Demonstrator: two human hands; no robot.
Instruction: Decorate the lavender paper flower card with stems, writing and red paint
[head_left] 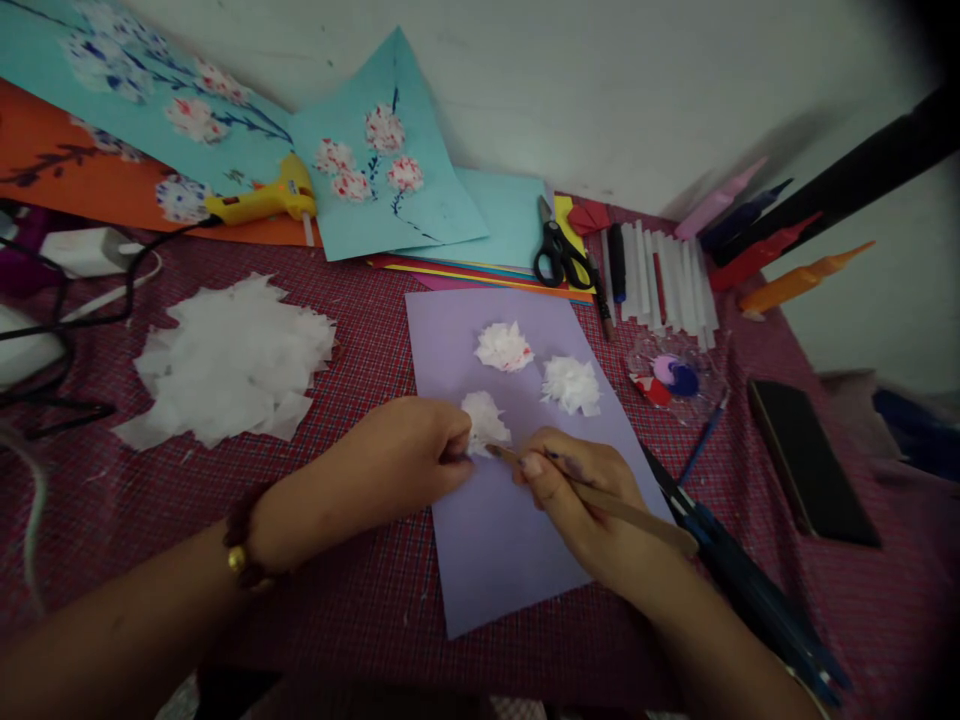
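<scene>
A lilac sheet of paper (517,560) lies before me with three white tissue-paper flowers on it. The upper flower (504,347) has small red specks, and the right flower (571,385) is plain white. My left hand (420,450) is closed, its curled fingers against the left edge of the lower-left flower (484,420); whether they pinch it is hidden. In my right hand (585,500) is a slim wooden stick (630,513), gripped like a pencil. Its tip meets the lower edge of that same flower. Dark smudges mark the right hand's fingers.
White tissue squares (232,360) are heaped at left, below a yellow glue gun (274,195). Black scissors (559,255), glue sticks (667,280) and a paint palette (671,380) lie behind. A phone (810,460) and blue-handled scissors (750,580) are at right.
</scene>
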